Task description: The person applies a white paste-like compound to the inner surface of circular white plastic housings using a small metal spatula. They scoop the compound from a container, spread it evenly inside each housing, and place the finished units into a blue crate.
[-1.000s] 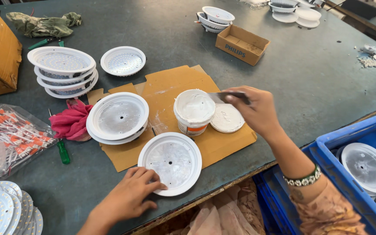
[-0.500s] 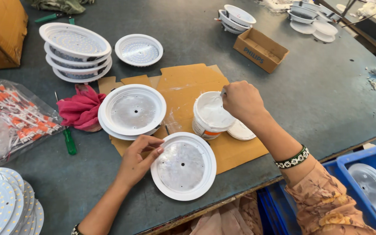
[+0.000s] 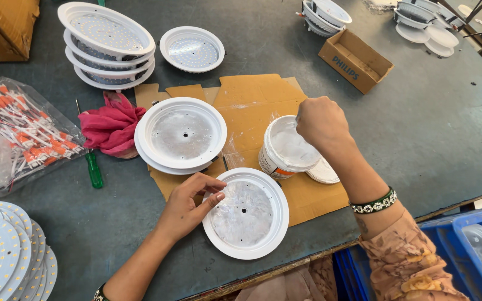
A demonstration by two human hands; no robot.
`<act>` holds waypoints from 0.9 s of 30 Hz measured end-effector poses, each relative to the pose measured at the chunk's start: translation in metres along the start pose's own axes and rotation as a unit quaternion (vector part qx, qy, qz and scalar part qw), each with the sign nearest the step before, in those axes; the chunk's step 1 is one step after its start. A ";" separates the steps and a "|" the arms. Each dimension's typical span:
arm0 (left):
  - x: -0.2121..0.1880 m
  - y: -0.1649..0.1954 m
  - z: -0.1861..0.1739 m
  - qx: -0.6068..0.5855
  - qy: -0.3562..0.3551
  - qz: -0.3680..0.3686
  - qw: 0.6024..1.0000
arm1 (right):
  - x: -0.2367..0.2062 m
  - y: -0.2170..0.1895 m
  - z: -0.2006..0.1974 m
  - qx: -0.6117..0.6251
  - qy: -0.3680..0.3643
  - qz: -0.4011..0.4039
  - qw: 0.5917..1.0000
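A grey-green worktable (image 3: 436,117) is covered in the middle by flattened brown cardboard (image 3: 252,100). On the cardboard's near edge lies a round white plastic lamp housing (image 3: 246,213), steadied at its left rim by the left hand (image 3: 188,205), fingers loosely curled. Just beyond it stands a small white paste tub (image 3: 285,147). Over the tub the right hand (image 3: 322,122) is closed in a fist, possibly around a tool that cannot be made out.

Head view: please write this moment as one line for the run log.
left hand: on dish rim | right hand: fist over tub | lid: beside tub | cardboard: under all
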State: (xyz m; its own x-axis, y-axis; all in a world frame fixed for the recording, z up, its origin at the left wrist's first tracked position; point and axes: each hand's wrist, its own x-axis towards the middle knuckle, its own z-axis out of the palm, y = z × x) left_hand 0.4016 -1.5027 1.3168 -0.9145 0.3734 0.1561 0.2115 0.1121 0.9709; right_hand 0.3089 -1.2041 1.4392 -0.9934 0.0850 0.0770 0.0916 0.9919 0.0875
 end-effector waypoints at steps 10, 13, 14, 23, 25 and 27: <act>0.002 -0.004 0.001 0.006 0.006 0.013 1.000 | -0.010 0.000 0.007 0.116 0.034 -0.051 0.991; 0.002 -0.006 0.003 0.000 0.008 0.017 1.000 | -0.013 0.005 0.006 0.156 0.043 -0.085 0.983; 0.002 -0.006 0.003 -0.004 0.008 0.018 1.000 | -0.014 0.008 0.006 0.170 0.043 -0.126 0.976; 0.002 -0.007 0.001 -0.002 0.019 -0.017 1.000 | -0.027 0.073 0.016 0.392 0.036 -0.153 0.907; 0.002 -0.007 0.003 -0.019 0.023 0.000 1.000 | -0.036 0.093 0.033 0.492 0.069 -0.103 0.862; 0.003 -0.007 0.007 -0.024 0.031 0.001 0.999 | -0.044 0.111 0.053 0.558 0.097 -0.085 0.820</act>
State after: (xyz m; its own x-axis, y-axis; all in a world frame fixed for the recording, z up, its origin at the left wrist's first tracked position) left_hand 0.3997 -1.4960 1.3093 -0.9339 0.3155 0.1685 0.1988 0.0663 0.9778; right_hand 0.3596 -1.0925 1.3924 -0.9460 0.0278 0.3229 -0.2737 0.4650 -0.8419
